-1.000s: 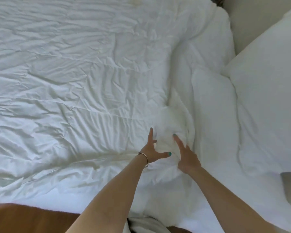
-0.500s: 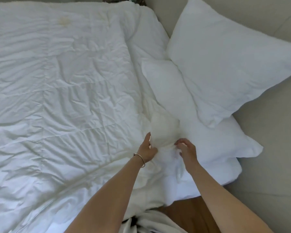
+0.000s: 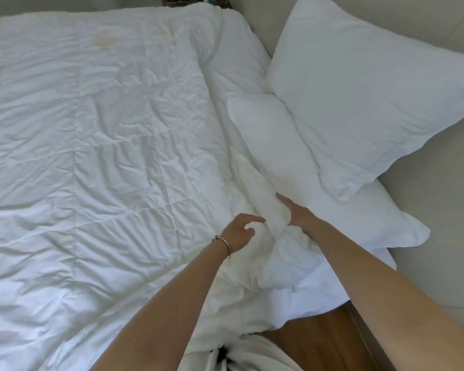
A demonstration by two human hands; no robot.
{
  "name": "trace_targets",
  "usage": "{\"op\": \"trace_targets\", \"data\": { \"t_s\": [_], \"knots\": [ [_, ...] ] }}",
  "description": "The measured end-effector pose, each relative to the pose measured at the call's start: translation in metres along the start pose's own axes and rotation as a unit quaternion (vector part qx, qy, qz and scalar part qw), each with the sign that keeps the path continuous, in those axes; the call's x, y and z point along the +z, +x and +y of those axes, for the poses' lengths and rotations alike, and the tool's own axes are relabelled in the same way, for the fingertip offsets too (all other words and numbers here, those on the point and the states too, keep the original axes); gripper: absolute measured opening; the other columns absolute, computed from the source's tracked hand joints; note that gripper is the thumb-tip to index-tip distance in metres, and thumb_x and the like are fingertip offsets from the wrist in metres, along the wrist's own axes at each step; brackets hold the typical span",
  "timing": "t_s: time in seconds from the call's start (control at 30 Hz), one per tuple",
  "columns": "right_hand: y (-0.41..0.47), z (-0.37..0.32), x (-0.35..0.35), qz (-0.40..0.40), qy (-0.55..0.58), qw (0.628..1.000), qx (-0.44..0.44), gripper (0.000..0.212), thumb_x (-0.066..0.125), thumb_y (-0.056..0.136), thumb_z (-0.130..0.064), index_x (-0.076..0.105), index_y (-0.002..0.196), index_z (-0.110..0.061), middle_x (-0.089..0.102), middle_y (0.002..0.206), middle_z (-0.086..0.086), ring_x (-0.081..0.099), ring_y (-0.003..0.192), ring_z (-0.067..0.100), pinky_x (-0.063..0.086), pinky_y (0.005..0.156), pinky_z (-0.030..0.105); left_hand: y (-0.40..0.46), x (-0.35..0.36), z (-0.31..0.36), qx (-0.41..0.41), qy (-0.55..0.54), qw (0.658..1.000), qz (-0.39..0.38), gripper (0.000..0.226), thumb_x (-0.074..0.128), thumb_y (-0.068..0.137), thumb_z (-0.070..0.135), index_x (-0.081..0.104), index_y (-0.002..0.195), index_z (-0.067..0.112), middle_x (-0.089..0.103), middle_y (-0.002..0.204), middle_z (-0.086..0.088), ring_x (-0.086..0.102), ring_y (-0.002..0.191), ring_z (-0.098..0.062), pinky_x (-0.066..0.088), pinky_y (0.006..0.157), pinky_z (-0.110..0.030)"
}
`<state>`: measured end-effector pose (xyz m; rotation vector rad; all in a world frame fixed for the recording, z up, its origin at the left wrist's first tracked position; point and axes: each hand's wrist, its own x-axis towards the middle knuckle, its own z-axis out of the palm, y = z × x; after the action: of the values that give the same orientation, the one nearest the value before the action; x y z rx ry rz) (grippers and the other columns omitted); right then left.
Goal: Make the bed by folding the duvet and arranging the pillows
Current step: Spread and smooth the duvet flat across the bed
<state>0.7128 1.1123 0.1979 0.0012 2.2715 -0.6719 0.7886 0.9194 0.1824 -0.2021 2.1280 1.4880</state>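
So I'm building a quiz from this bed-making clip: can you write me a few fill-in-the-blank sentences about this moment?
1. A thin bracelet sits on the ____ wrist.
2. The big pillow leans against the headboard, partly on top of a ____ pillow.
3. Both hands, left hand and right hand, touch a bunched part of the ____.

Missing words: left; smaller; duvet
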Motion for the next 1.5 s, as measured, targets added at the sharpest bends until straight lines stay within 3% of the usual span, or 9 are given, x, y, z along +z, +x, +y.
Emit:
{"op": "trace_targets", "data": {
  "t_s": [0.17, 0.3, 0.47, 0.67, 0.8, 1.0, 1.2, 1.33, 1.5],
  "knots": [
    [-0.053, 0.045, -0.010, 0.051, -0.077, 0.995, 0.033, 0.084, 0.043, 0.083, 0.000, 0.025, 0.137, -0.062, 0.039, 0.102, -0.002, 0.049, 0.080, 0.015, 0.042, 0.062, 0.020, 0.041, -0.013, 0.017, -0.025, -0.021, 0.998, 0.053, 0.027, 0.052, 0.096, 0.023, 0.061, 0.121, 0.019, 0.058, 0.127, -0.005, 0.059, 0.111, -0.027, 0.046, 0.092, -0.032],
    [-0.049, 0.045, -0.010, 0.083, -0.028, 0.994, 0.071, 0.056, 0.057, 0.081, -0.024, 0.048, 0.132, -0.045, 0.042, 0.120, -0.003, 0.048, 0.096, 0.011, 0.045, 0.076, 0.022, 0.072, -0.007, 0.056, -0.012, -0.027, 0.999, 0.043, 0.063, 0.056, 0.094, 0.035, 0.025, 0.149, 0.033, 0.040, 0.143, -0.008, 0.043, 0.130, -0.024, 0.040, 0.103, -0.037],
    [0.011, 0.006, -0.013, 0.068, 0.068, 0.995, 0.009, 0.101, 0.074, 0.076, -0.044, 0.006, 0.151, -0.045, 0.028, 0.148, 0.003, 0.039, 0.133, 0.022, 0.040, 0.092, 0.029, 0.112, 0.018, 0.087, -0.029, -0.015, 0.999, 0.044, 0.071, 0.058, 0.093, 0.021, 0.019, 0.152, 0.028, 0.032, 0.150, -0.011, 0.039, 0.134, -0.025, 0.037, 0.095, -0.025],
    [0.057, 0.013, -0.012, 0.046, -0.023, 0.998, -0.019, 0.102, 0.051, 0.082, 0.001, -0.008, 0.149, -0.049, 0.048, 0.131, 0.007, 0.059, 0.100, 0.025, 0.054, 0.078, 0.035, 0.147, 0.028, 0.068, -0.077, -0.042, 0.992, 0.093, 0.058, 0.046, 0.099, 0.021, 0.023, 0.152, 0.021, 0.029, 0.152, -0.009, 0.036, 0.135, -0.024, 0.035, 0.099, -0.025],
    [0.034, 0.034, -0.025, 0.114, -0.009, 0.989, -0.097, 0.081, 0.044, 0.084, -0.005, 0.021, 0.147, -0.050, 0.043, 0.129, -0.017, 0.056, 0.092, 0.004, 0.046, 0.080, 0.021, 0.170, 0.021, 0.074, -0.118, -0.077, 0.982, 0.126, 0.078, 0.058, 0.088, 0.045, 0.013, 0.151, 0.036, 0.008, 0.159, 0.000, 0.026, 0.140, -0.031, 0.034, 0.109, -0.051],
    [-0.020, 0.032, -0.030, 0.173, 0.002, 0.962, -0.212, 0.076, 0.042, 0.073, -0.014, 0.039, 0.140, -0.050, 0.038, 0.104, -0.030, 0.051, 0.068, 0.005, 0.047, 0.064, 0.018, 0.213, -0.017, 0.131, -0.196, -0.102, 0.938, 0.267, 0.091, 0.065, 0.082, 0.017, 0.010, 0.152, 0.033, 0.023, 0.152, -0.001, 0.031, 0.132, -0.037, 0.036, 0.098, -0.035],
    [-0.010, 0.018, -0.058, 0.187, 0.138, 0.957, -0.172, 0.089, 0.063, 0.073, -0.030, 0.013, 0.134, -0.071, 0.036, 0.116, -0.027, 0.046, 0.110, -0.002, 0.044, 0.090, 0.024, 0.205, -0.054, 0.172, 0.003, -0.197, 0.942, 0.271, 0.045, 0.050, 0.073, 0.005, 0.059, 0.117, 0.011, 0.062, 0.099, -0.003, 0.059, 0.089, -0.026, 0.049, 0.073, -0.030],
    [0.002, -0.004, -0.062, 0.165, 0.134, 0.952, -0.222, 0.099, 0.056, 0.081, -0.012, -0.002, 0.137, -0.070, 0.044, 0.123, -0.014, 0.055, 0.098, 0.008, 0.050, 0.086, 0.027, 0.179, -0.065, 0.181, 0.115, -0.259, 0.925, 0.254, 0.054, 0.048, 0.076, -0.001, 0.057, 0.124, 0.023, 0.064, 0.101, 0.008, 0.061, 0.088, -0.011, 0.053, 0.076, -0.026],
    [0.001, 0.035, -0.050, 0.210, -0.020, 0.967, -0.142, 0.096, 0.047, 0.081, -0.008, -0.003, 0.130, -0.075, 0.038, 0.109, -0.017, 0.052, 0.082, 0.007, 0.049, 0.065, 0.024, 0.189, -0.044, 0.133, -0.067, 0.054, 0.988, 0.131, 0.065, 0.054, 0.088, 0.018, 0.031, 0.149, 0.018, 0.031, 0.151, -0.010, 0.037, 0.135, -0.027, 0.036, 0.109, -0.035]
  ]
}}
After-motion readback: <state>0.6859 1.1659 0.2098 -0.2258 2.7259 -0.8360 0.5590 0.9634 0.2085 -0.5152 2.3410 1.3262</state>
